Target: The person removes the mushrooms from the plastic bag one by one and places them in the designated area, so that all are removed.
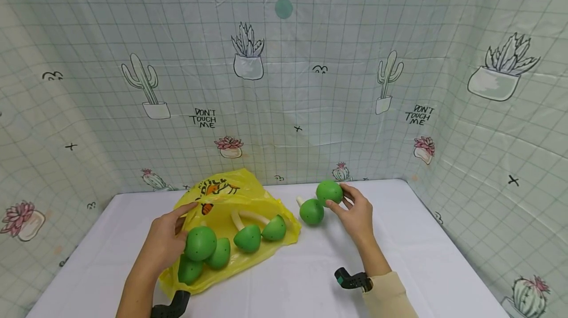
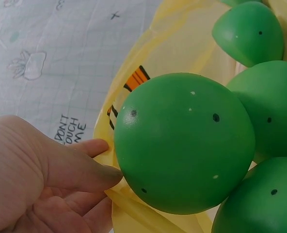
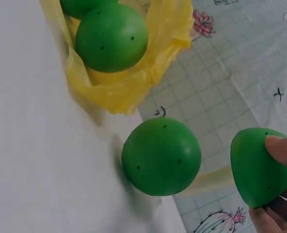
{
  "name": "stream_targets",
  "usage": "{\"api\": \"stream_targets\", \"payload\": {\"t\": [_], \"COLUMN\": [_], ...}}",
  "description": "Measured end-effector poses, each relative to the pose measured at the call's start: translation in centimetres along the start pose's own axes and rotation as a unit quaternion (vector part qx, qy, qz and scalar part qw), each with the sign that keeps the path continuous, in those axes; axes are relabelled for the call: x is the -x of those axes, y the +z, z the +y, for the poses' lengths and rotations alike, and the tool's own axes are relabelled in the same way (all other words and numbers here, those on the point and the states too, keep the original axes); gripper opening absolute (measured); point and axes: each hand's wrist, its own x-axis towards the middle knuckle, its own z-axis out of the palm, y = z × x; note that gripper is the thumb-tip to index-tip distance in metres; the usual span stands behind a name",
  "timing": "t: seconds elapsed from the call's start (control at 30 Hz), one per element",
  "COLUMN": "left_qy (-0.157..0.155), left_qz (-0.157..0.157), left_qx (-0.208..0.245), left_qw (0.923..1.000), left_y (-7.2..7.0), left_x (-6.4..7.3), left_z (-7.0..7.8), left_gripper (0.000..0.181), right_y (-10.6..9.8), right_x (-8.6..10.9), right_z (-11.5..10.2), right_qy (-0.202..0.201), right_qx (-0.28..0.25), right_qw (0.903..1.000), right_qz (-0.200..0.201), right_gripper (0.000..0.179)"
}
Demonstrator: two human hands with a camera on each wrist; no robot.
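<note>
A yellow plastic bag (image 1: 250, 194) lies spread on the table, its mouth facing me. Inside are several green toy mushrooms with dotted round caps; the nearest cap (image 2: 184, 143) sits right beside my left thumb. Two pale stems (image 1: 236, 219) show deeper in the bag. My left hand (image 1: 163, 241) pinches the bag's left edge between thumb and fingers. To the right of the bag, my right hand (image 1: 355, 212) grips another green mushroom (image 1: 330, 193) by its cap. A second mushroom (image 3: 161, 157) lies on the table between the bag and the held one, its pale stem pointing away.
The table has a white cloth (image 1: 284, 283). A gridded curtain (image 1: 284, 111) printed with cacti hangs behind it and along both sides. Black camera mounts (image 1: 352, 279) are strapped to both wrists.
</note>
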Motion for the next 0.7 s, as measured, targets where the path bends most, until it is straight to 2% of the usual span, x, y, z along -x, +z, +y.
{"api": "stream_targets", "payload": {"t": [0.23, 0.47, 0.7], "left_qy": [-0.007, 0.001, -0.004], "left_qz": [-0.001, -0.001, -0.002], "left_qx": [-0.002, -0.006, -0.006], "left_qw": [1.0000, 1.0000, 1.0000], "left_y": [0.0, 0.0, 0.0], "left_x": [-0.1, -0.1, 0.0], "left_z": [0.0, 0.0, 0.0], "left_gripper": [0.067, 0.066, 0.066], "right_y": [-0.1, -0.4, -0.9], "right_x": [-0.1, -0.1, -0.2], "right_z": [1.0, 1.8, 2.4], "right_qy": [0.011, 0.032, 0.034], "right_qx": [0.006, 0.008, 0.002], "right_qw": [0.9999, 0.9994, 0.9993], "right_qz": [-0.004, -0.007, -0.017], "right_gripper": [0.063, 0.062, 0.061]}}
